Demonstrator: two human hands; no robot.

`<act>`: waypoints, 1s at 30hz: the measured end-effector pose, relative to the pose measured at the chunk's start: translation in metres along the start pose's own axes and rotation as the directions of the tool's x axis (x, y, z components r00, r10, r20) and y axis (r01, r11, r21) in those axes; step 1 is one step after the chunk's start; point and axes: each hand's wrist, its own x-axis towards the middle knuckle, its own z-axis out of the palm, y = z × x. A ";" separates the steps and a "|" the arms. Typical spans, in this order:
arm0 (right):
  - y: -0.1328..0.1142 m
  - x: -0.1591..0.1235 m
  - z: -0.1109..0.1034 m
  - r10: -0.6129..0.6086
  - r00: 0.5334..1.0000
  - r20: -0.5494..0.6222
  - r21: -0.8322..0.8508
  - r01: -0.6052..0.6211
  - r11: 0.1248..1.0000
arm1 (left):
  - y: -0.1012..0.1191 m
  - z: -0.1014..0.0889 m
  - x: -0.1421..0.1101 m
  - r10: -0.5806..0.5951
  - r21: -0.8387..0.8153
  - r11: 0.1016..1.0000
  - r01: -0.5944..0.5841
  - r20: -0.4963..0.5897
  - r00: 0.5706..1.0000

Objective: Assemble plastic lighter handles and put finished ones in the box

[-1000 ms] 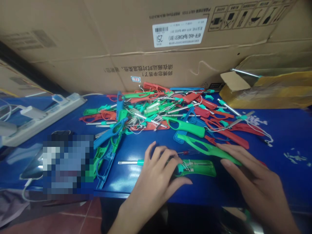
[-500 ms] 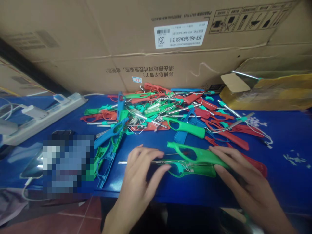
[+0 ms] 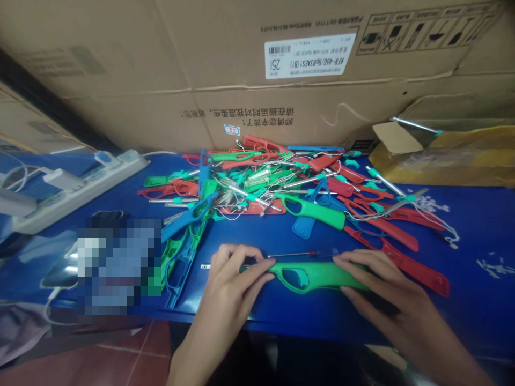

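Observation:
A green plastic lighter body [image 3: 309, 272] with a finger hole lies flat near the front edge of the blue table [image 3: 462, 279]. My left hand [image 3: 231, 287] pinches its left end, where a thin metal tube [image 3: 207, 266] sticks out toward the left. My right hand [image 3: 386, 292] presses its fingers down on the body's right end. Just behind the body lies a thin rod with a red tip [image 3: 300, 254].
A heap of red, green and blue lighter shells with metal tubes and wires [image 3: 273, 187] fills the table's middle. Big cardboard boxes [image 3: 241, 69] wall the back. A white power strip [image 3: 76, 185] lies at left, a yellowish open box [image 3: 442, 155] at right.
The upper green shell came down onto the lower green half, and the two now lie as one closed body. Both hands shifted inward onto its ends.

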 end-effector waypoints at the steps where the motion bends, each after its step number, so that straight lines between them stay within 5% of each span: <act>1: 0.001 -0.001 0.001 0.003 1.000 0.005 0.004 -0.003 1.000 | 0.000 0.001 -0.001 -0.004 -0.005 1.000 0.004 -0.002 1.000; 30: 0.002 -0.001 0.010 -0.061 0.998 -0.006 -0.075 0.061 0.995 | -0.001 0.003 -0.003 -0.042 -0.056 0.998 0.041 -0.022 0.999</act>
